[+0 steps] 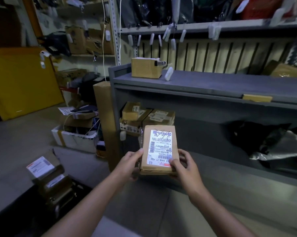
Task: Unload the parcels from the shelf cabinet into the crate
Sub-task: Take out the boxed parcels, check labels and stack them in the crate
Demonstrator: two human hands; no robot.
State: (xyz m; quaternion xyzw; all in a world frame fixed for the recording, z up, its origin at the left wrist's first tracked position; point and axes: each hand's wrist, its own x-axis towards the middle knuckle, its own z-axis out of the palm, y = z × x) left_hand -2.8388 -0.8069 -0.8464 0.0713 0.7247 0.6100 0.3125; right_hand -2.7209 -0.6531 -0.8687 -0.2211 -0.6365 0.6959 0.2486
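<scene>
A flat cardboard parcel (159,149) with a white shipping label is held in front of the grey shelf cabinet (195,82). My left hand (129,164) grips its left edge and my right hand (183,165) grips its lower right corner, thumb on the label. Several more cardboard parcels (144,117) are stacked at the left end of the cabinet's lower shelf. A dark crate (62,190) at the lower left holds several labelled parcels (41,165). One small box (145,67) sits on the cabinet's top.
Grey and black plastic bags (272,146) lie on the lower shelf at right. A tall cardboard box (103,117) leans against the cabinet's left side. A white foam box (74,139) with cables sits on the floor. A yellow panel (23,82) stands far left.
</scene>
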